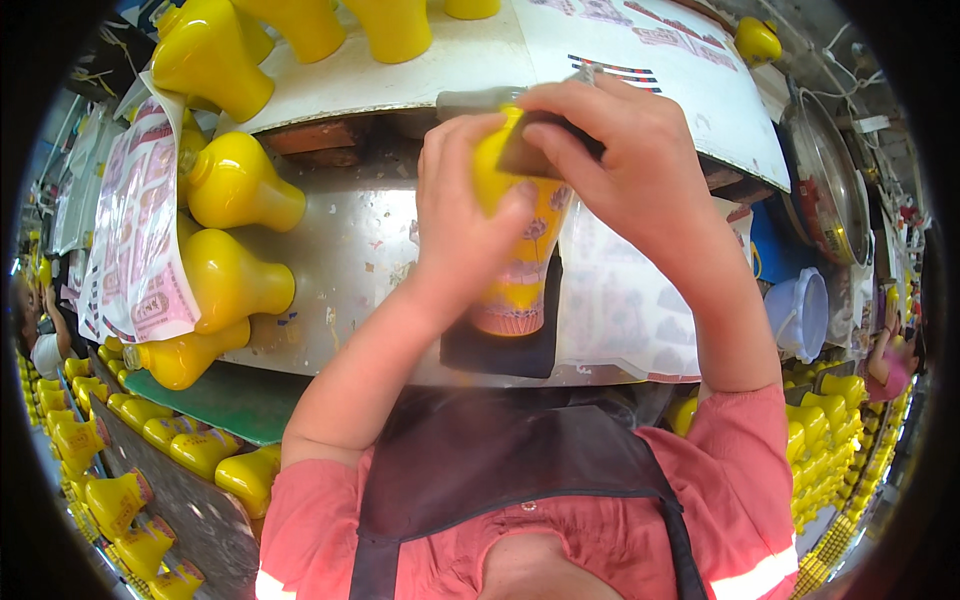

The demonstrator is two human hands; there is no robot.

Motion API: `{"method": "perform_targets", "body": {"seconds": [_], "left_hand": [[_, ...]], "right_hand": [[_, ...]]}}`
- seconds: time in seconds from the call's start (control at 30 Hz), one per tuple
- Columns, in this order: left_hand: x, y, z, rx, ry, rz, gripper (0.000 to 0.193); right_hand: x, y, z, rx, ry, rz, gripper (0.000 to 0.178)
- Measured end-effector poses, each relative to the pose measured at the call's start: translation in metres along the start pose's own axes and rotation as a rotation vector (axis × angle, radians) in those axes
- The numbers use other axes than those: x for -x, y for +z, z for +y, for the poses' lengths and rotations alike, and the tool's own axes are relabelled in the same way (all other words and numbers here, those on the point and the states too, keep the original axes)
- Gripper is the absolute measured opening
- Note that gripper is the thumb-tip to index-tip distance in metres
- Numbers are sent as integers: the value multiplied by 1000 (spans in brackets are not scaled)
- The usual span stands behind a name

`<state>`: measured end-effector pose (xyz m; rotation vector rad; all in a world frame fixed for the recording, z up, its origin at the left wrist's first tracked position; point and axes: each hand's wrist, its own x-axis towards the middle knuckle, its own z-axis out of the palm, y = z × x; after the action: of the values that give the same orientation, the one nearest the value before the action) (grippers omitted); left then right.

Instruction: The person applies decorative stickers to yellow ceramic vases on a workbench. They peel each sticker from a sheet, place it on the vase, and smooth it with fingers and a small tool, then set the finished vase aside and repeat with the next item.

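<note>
A yellow vase-shaped bottle (516, 292) with purple flower decals lies on a dark pad (498, 358) in front of me. Around its wide part my left hand (452, 215) is closed, with the thumb on the near side. My right hand (628, 140) pinches a dark flat piece (548, 148), perhaps a scraper or rubber squeegee, against the bottle's far part. This piece is smeared by motion, so its exact kind is unclear. Behind the hands shows a grey object (470, 102), mostly hidden.
Glossy yellow bottles (240, 180) line the left of the metal worktop (345, 260). Decal sheets (140, 230) hang there; more sheets (630, 300) lie at right. A white board (470, 60) spans the back. A pale bucket (797, 312) stands right. Several bottles fill racks below.
</note>
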<state>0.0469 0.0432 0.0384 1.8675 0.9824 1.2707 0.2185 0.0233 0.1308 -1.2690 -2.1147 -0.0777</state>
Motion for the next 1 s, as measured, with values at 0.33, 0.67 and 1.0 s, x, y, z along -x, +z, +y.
{"method": "perform_targets", "body": {"seconds": [0.33,0.67,1.0], "left_hand": [[-7,-1,0,68,-88,-13,46],[-9,-1,-9,479,-248,-4,40],[-20,-6,-2,86,-144,-73,37]], "right_hand": [[-8,6,12,107,24,47,22],[-4,5,18,1,148,14,20],[3,10,23,-176,300,42,21]]}}
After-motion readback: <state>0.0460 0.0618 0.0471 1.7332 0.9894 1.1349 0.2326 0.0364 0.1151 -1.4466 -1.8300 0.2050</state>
